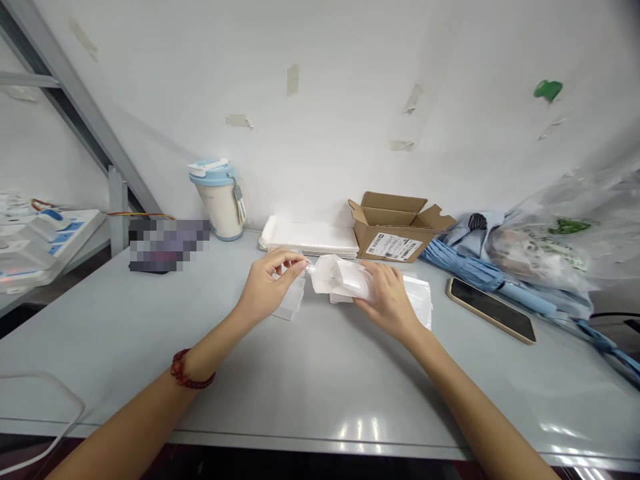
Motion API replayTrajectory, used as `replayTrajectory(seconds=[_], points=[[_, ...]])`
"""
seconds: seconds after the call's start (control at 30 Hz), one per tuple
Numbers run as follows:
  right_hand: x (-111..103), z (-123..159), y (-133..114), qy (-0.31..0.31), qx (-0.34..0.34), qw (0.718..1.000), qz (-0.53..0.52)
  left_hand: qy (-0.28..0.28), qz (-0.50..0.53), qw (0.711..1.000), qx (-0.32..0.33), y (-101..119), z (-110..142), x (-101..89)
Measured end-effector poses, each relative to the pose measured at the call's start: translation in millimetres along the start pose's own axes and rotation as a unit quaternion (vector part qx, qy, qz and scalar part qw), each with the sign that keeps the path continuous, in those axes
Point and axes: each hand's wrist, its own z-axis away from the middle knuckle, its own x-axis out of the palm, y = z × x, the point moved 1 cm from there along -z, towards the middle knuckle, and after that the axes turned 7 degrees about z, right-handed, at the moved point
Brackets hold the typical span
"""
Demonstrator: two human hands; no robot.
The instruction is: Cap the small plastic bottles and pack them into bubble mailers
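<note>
My right hand (390, 300) is wrapped round a small white box (350, 279), held above the table with its flap end turned to the left. At that end, my left hand (267, 283) pinches a small white piece (310, 268) between thumb and fingers; its kind is too small to make out. Below the left hand lies a translucent plastic sheet or tray (290, 305), partly covered by the hand. A white bubble-wrap pouch (421, 301) rests on the table behind my right hand, which hides part of it.
Behind the hands are a stack of white trays (310, 233) and an open cardboard box (395, 233). A tumbler (220, 203) stands left of them. To the right lie a phone (493, 310), a blue umbrella (465, 267) and a plastic bag (545, 247). A white cable (65, 393) crosses the front left.
</note>
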Motion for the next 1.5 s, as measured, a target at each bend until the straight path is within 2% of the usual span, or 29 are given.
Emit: replayTrajectory(seconds=[0.3,0.5,0.67,0.8,0.93,1.03,1.17,1.3,1.43,1.5], points=[[-4,2,-9,0.033,-0.031,0.998,-0.044,-0.034,-0.044,0.997,0.057,7,6,5.4],[-5,2,-12,0.038,-0.048,0.997,-0.044,-0.073,-0.108,0.978,0.160,8,12,12.1],[-5,2,-10,0.045,-0.049,0.997,-0.040,-0.107,-0.145,0.962,0.207,6,15,16.0],[-5,2,-8,0.048,-0.049,0.997,-0.042,-0.082,-0.132,0.965,0.210,15,15,12.7],[-5,1,-5,0.049,-0.043,0.997,-0.041,-0.044,-0.103,0.977,0.179,26,13,6.2],[-5,1,-5,0.055,-0.045,0.997,-0.043,-0.063,-0.092,0.979,0.171,26,13,6.6],[-8,1,-13,0.070,-0.080,0.993,-0.051,-0.110,-0.084,0.970,0.202,19,17,13.9],[-10,1,-21,0.076,-0.111,0.990,-0.052,-0.145,-0.119,0.956,0.227,17,20,17.9],[-9,1,-23,0.079,-0.120,0.988,-0.051,-0.147,-0.160,0.944,0.250,18,22,17.2],[-9,1,-22,0.081,-0.122,0.988,-0.051,-0.122,-0.155,0.944,0.265,19,22,16.2]])
